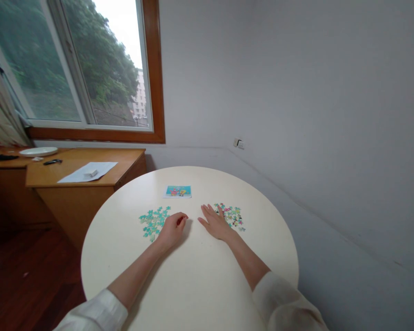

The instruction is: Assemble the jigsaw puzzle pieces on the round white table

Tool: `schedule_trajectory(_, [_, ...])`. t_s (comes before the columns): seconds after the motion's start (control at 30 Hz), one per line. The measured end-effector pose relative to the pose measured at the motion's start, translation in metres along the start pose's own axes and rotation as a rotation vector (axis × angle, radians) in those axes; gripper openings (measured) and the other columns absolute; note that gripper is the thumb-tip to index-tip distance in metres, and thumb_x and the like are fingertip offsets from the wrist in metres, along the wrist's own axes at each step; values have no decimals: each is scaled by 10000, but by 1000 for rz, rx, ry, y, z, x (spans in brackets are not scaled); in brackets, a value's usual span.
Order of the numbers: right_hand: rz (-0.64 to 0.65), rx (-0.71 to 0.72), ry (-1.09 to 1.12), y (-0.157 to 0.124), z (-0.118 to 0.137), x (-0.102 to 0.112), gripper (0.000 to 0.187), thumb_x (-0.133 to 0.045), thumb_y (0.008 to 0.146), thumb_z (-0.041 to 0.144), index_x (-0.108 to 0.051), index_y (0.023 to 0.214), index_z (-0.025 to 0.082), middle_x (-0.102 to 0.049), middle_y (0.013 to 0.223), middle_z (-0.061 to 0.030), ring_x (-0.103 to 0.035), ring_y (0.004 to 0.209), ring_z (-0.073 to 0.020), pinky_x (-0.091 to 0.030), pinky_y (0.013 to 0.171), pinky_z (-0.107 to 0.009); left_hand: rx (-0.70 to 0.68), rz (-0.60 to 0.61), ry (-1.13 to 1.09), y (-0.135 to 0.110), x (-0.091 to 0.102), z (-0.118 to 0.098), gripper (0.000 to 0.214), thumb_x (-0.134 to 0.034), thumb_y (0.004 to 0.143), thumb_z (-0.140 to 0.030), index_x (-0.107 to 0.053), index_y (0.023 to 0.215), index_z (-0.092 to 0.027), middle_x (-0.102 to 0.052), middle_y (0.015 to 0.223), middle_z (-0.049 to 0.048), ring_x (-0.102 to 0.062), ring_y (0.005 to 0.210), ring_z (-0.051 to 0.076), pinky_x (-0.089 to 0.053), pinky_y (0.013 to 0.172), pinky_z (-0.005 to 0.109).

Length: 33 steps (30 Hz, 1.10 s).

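Note:
My left hand point(173, 229) is closed, thumb against curled fingers, just right of a loose pile of teal jigsaw puzzle pieces point(152, 221). Whatever its fingertips hold, if anything, is too small to make out. My right hand point(215, 221) lies palm down with fingers spread, at the left side of a second pile of mixed-colour puzzle pieces point(233, 215), and covers part of it. Beyond both hands, a small picture card point(178, 191) with a pink and a yellow cartoon figure on blue lies flat.
The round cream table point(193, 285) stands near a grey wall with a socket point(239, 143). At the left is a wooden desk point(131, 161) bearing a paper sheet point(101, 169) with a small white block point(90, 173), a black item point(53, 162) and a white plate point(38, 151).

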State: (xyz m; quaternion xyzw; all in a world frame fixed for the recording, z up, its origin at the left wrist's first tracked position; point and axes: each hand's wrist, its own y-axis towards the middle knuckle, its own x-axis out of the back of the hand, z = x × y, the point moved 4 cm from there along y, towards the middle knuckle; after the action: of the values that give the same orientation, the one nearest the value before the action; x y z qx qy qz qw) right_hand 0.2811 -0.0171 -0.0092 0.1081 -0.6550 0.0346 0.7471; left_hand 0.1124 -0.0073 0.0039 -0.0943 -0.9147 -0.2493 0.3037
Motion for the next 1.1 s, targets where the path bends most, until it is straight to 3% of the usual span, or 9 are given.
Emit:
schedule_trajectory(0.1, [4,-8,-7,0,1,-1,630,-93,878,503,-242,1371,139,-298,1408,-105,-212,1313,-214,17,1064,-462,-11,4,-1,0,0,0,274,-385,792,-266,-629,770,-143,-639,699,42,-527,614,136,-400,605,241])
schedule_trajectory(0.33, [-159,-98,-56,-4,-13,8,563,-144,897,467,-428,1261,145,-500,1257,-141,-349,1234,-232,15,1045,-494,7,-4,-10,0,0,1,255,-398,785,-249,-628,774,-141,-639,704,39,-524,611,131,-391,605,236])
schedule_trajectory(0.6, [-236,-223,36,-8,-33,16,465,-185,910,414,-520,1159,208,-541,1219,-93,-386,1207,-199,-57,1033,-489,8,-3,-27,2,-1,3,259,-405,774,-251,-632,755,-128,-624,653,41,-520,586,131,-387,576,233])
schedule_trajectory(0.9, [-297,-271,80,-4,-50,7,419,-224,900,383,-549,1127,246,-567,1190,-57,-429,1174,-184,-102,1016,-477,30,-19,69,4,1,14,222,-416,757,-199,-628,769,-134,-635,737,53,-552,669,146,-424,649,255])
schedule_trajectory(1.0, [-334,-271,69,-4,-52,6,422,-224,898,376,-555,1121,238,-575,1179,-56,-438,1166,-196,-116,1010,-483,39,-55,144,8,8,19,224,-414,748,-157,-632,791,-135,-635,791,67,-566,723,160,-438,699,273])
schedule_trajectory(1.1, [-363,-261,58,-3,-53,5,418,-229,897,371,-562,1109,235,-581,1169,-57,-444,1161,-208,-132,1005,-491,69,-101,259,14,28,29,252,-408,752,-131,-635,860,-134,-632,891,90,-581,822,186,-436,788,305])
